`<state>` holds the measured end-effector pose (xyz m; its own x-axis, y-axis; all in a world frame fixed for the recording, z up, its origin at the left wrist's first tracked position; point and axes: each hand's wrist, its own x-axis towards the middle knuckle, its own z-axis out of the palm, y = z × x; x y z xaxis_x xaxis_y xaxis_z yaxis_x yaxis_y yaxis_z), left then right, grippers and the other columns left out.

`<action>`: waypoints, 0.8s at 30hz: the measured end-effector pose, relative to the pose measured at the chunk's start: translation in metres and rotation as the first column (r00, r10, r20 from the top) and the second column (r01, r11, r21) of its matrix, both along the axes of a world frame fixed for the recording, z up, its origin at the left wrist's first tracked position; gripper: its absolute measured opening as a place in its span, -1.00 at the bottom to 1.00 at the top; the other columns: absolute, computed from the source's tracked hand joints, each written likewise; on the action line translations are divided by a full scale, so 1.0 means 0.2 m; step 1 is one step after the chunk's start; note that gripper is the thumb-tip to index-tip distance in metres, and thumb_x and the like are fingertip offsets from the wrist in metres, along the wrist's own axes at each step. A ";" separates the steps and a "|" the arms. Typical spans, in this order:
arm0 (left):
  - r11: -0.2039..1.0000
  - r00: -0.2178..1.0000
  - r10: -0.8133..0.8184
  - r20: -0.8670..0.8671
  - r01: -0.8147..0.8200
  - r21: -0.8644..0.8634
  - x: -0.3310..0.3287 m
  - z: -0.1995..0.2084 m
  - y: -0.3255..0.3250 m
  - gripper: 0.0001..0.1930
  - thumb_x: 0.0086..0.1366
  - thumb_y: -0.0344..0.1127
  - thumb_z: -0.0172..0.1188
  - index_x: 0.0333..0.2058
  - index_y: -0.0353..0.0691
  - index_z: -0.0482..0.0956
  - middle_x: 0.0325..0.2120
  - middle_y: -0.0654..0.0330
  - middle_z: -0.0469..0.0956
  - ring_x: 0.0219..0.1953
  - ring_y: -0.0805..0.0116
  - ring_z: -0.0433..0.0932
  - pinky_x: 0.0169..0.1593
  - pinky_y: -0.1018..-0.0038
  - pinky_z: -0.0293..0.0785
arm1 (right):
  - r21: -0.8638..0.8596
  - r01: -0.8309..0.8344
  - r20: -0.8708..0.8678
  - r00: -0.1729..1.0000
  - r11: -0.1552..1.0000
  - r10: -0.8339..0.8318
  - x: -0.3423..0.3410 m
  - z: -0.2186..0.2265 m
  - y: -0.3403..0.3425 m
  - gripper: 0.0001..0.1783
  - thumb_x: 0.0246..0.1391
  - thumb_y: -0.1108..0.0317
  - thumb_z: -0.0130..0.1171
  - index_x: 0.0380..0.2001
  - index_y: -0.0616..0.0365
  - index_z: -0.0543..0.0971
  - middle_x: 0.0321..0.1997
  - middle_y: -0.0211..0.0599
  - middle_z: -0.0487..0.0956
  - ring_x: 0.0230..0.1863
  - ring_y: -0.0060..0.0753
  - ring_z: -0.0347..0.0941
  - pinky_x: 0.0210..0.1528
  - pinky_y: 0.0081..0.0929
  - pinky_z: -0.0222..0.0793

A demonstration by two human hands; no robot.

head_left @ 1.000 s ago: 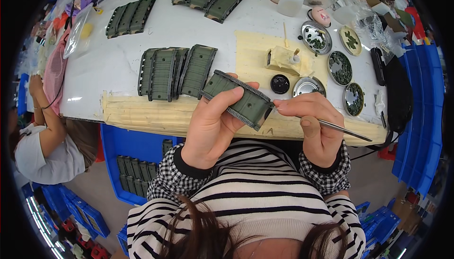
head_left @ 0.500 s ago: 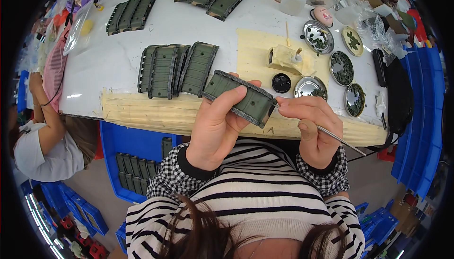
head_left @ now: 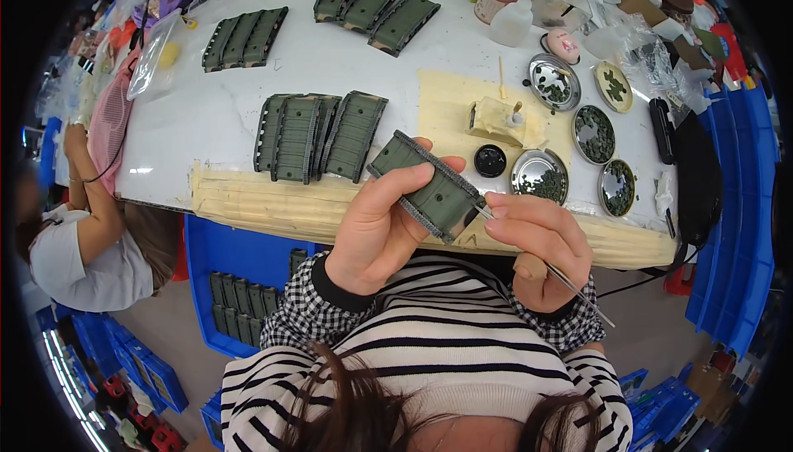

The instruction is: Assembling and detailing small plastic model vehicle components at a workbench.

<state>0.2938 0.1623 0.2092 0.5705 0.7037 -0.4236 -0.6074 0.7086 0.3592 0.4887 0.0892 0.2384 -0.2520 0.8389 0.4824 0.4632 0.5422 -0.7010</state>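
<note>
My left hand (head_left: 376,225) grips a curved green plastic panel (head_left: 429,192) with grey ridged edges, thumb on top and fingers beneath. Its right end tilts down toward me. In my right hand (head_left: 541,241) is a slim silver metal tool (head_left: 574,287), its tip at the panel's right end. A bandage-like wrap covers one of the right fingertips. Similar green panels (head_left: 353,136) lie side by side on the white table, left of my hands. Just past my right hand stand a metal dish (head_left: 538,165) of tiny green pieces and a small black round cup (head_left: 491,160).
More panels (head_left: 245,37) rest farther back. Round dishes (head_left: 595,134) of green bits stand at right, near a tape-wrapped block (head_left: 496,122). Yellow tape covers the table's front edge (head_left: 273,198). A blue crate (head_left: 206,246) holds panels below. At left sits another person (head_left: 91,246).
The panel and both hands sit slightly lower relative to the table. The tool's rear end has swung downward, and its tip stays at the panel's right end. The whole view has shifted a little.
</note>
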 end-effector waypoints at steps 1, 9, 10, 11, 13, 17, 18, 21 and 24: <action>1.000 1.000 -0.005 0.009 0.005 0.002 0.00 0.00 0.00 -0.68 0.29 -0.39 0.08 0.03 -0.17 0.38 -0.08 -0.01 0.51 -0.09 0.19 0.57 -0.05 0.22 0.60 | 0.009 -0.009 -0.009 1.000 1.000 0.009 0.00 0.00 0.00 -0.61 -0.02 0.46 0.26 -0.06 0.29 0.55 -0.07 -0.08 0.52 0.03 -0.07 0.51 0.02 -0.31 0.48; 1.000 0.999 -0.028 0.041 0.028 0.002 0.02 -0.01 0.00 -0.66 0.29 -0.40 0.06 0.04 -0.20 0.37 -0.10 -0.02 0.51 -0.10 0.15 0.58 -0.04 0.19 0.59 | 0.038 -0.007 -0.004 1.000 0.999 0.007 0.03 0.00 -0.02 -0.60 -0.03 0.42 0.28 -0.07 0.29 0.55 -0.09 -0.08 0.52 0.01 -0.07 0.52 -0.03 -0.31 0.48; 1.000 0.999 -0.029 0.041 0.029 0.001 0.03 -0.01 0.00 -0.66 0.29 -0.40 0.07 0.04 -0.20 0.37 -0.10 -0.02 0.51 -0.10 0.15 0.58 -0.05 0.19 0.60 | 0.042 -0.005 -0.007 1.000 0.999 0.006 0.03 0.00 -0.02 -0.60 -0.03 0.42 0.28 -0.07 0.29 0.55 -0.09 -0.08 0.52 0.00 -0.07 0.52 -0.03 -0.32 0.48; 1.000 0.999 -0.030 0.041 0.030 0.001 0.03 -0.01 0.00 -0.66 0.29 -0.39 0.07 0.04 -0.20 0.37 -0.10 -0.02 0.52 -0.10 0.16 0.58 -0.06 0.19 0.60 | 0.040 -0.002 -0.003 1.000 0.999 0.002 0.03 0.00 -0.03 -0.60 -0.03 0.43 0.28 -0.07 0.30 0.55 -0.09 -0.07 0.52 0.00 -0.07 0.52 -0.03 -0.32 0.48; 1.000 0.998 -0.029 0.057 0.029 -0.006 0.04 -0.01 0.00 -0.66 0.29 -0.39 0.07 0.04 -0.20 0.37 -0.10 -0.02 0.52 -0.11 0.16 0.59 -0.07 0.20 0.61 | 0.038 0.006 0.004 1.000 0.999 -0.006 0.04 0.01 -0.03 -0.61 -0.03 0.43 0.27 -0.08 0.30 0.55 -0.09 -0.07 0.52 0.00 -0.07 0.52 -0.03 -0.32 0.48; 0.999 0.993 -0.043 0.110 0.042 0.008 0.05 -0.03 -0.01 -0.67 0.31 -0.40 0.07 0.04 -0.16 0.33 -0.06 -0.02 0.51 -0.08 0.20 0.57 -0.05 0.23 0.60 | 0.066 0.042 -0.007 0.999 0.997 -0.042 0.03 -0.01 -0.04 -0.64 -0.02 0.49 0.25 -0.09 0.32 0.55 -0.10 -0.06 0.52 -0.01 -0.06 0.53 -0.04 -0.32 0.49; 0.999 0.992 -0.050 0.119 0.048 0.022 0.05 -0.03 -0.01 -0.68 0.32 -0.40 0.07 0.04 -0.13 0.31 -0.05 -0.03 0.50 -0.06 0.22 0.56 -0.04 0.25 0.59 | 0.069 0.046 -0.009 0.999 0.997 -0.046 0.03 -0.01 -0.04 -0.65 -0.02 0.50 0.23 -0.10 0.33 0.55 -0.11 -0.06 0.52 -0.01 -0.06 0.53 -0.04 -0.32 0.49; 0.998 0.992 -0.047 0.116 0.043 0.040 0.06 -0.03 -0.01 -0.68 0.32 -0.40 0.07 0.04 -0.12 0.31 -0.04 -0.02 0.49 -0.05 0.22 0.56 -0.03 0.24 0.58 | 0.079 0.052 -0.002 0.999 0.996 -0.052 0.03 -0.01 -0.04 -0.67 -0.02 0.55 0.20 -0.12 0.33 0.56 -0.13 -0.06 0.53 -0.03 -0.06 0.54 -0.06 -0.32 0.50; 0.998 0.990 -0.058 0.128 0.058 0.003 0.05 -0.04 -0.01 -0.68 0.32 -0.40 0.06 0.04 -0.12 0.31 -0.04 -0.02 0.49 -0.05 0.22 0.56 -0.03 0.24 0.59 | 0.088 0.052 0.002 0.999 0.995 -0.052 0.03 -0.02 -0.03 -0.69 -0.03 0.57 0.18 -0.14 0.33 0.56 -0.15 -0.06 0.53 -0.05 -0.05 0.55 -0.07 -0.32 0.51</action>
